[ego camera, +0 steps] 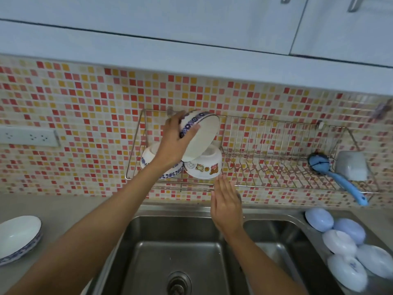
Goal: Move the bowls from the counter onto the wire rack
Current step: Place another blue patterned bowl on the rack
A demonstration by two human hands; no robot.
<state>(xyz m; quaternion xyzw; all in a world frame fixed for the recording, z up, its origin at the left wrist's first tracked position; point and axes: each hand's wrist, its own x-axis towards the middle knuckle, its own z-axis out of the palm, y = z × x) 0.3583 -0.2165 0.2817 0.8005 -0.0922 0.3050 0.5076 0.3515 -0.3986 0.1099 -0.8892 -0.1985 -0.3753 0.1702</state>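
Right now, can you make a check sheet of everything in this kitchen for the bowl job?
Surface: grey counter around a steel sink.
Job's things: wire rack on tiled wall; two bowls upside down on it, cartoon bowl and blue-patterned bowl; blue-rimmed bowl held tilted above them; bowl stack on the counter.
Clutter: blue brush, grey cup, pale blue lids.
Grippers: left hand grips the tilted bowl; right hand open, empty.
Cables: nothing seen.
Surroundings: wall socket, white cabinets.

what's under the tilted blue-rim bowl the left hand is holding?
Under the blue-rim bowl held by the left hand: an upturned cartoon bowl and an upturned blue-patterned bowl on the wire rack. The forearm covers part of the latter.
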